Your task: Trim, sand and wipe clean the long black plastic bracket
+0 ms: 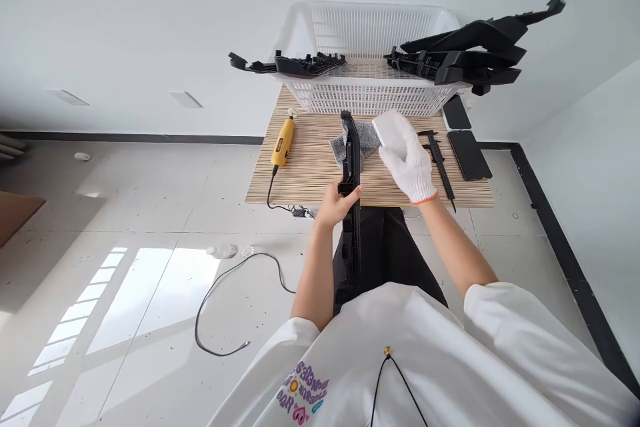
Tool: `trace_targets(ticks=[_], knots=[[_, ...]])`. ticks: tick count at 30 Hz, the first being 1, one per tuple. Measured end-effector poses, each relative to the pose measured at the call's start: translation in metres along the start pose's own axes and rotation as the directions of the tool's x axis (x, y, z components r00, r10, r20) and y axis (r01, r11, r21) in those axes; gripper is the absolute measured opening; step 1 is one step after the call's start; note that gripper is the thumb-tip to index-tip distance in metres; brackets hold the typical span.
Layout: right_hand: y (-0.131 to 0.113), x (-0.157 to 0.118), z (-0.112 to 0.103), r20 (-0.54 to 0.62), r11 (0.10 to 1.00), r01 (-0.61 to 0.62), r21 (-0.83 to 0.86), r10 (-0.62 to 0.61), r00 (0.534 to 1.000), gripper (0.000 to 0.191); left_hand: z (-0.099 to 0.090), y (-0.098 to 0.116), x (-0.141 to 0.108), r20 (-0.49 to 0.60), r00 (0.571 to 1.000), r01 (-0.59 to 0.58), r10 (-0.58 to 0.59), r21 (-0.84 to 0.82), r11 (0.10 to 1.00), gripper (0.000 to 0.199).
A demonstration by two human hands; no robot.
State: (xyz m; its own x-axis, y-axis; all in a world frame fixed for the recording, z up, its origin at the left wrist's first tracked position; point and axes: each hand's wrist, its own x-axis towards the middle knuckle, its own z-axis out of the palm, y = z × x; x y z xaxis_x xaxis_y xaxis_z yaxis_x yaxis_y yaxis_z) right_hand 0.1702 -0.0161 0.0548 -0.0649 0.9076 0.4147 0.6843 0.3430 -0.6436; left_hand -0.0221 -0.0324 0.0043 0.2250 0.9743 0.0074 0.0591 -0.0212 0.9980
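My bare left hand (336, 205) is closed round a long black plastic trim part (353, 160), thumb across it. The part stands lengthwise between my lap and the table, its far end over a crumpled grey cloth (369, 137). To the right, my right hand (413, 163) wears a white knit glove with an orange cuff. Its fingers are wrapped on a flat white piece (387, 128), whose kind I cannot make out. Beside that hand lies a black caliper (440, 163).
A white plastic basket (370, 90) at the table's back holds several black trim parts (465, 53) jutting over its rim. A yellow corded rotary tool (283, 142) lies at left. Two phones (470, 155) rest at right. A black cable (200, 317) curls on the floor.
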Motion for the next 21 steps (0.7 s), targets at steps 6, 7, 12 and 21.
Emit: trace_targets(ticks=[6, 7, 12, 21], knots=[[-0.001, -0.013, -0.002, 0.098, 0.997, -0.011, 0.072, 0.004, 0.995, 0.063, 0.001, 0.002, -0.001, -0.002, 1.000, 0.029, -0.029, 0.003, 1.000, 0.034], [0.000, -0.012, -0.003, 0.056, 0.995, -0.036, 0.091, 0.031, 0.998, 0.061, 0.001, 0.002, -0.001, -0.006, 1.000, 0.029, -0.029, 0.005, 1.000, 0.035], [0.001, -0.007, -0.013, 0.291, 0.983, 0.049, 0.176, -0.100, 0.952, 0.060, 0.001, 0.001, 0.000, 0.004, 1.000, 0.015, -0.015, 0.016, 1.000, 0.035], [0.003, -0.020, -0.013, 0.287, 0.991, 0.044, 0.124, -0.079, 0.955, 0.052, 0.003, -0.002, -0.002, 0.011, 1.000, -0.021, 0.021, 0.052, 0.998, 0.036]])
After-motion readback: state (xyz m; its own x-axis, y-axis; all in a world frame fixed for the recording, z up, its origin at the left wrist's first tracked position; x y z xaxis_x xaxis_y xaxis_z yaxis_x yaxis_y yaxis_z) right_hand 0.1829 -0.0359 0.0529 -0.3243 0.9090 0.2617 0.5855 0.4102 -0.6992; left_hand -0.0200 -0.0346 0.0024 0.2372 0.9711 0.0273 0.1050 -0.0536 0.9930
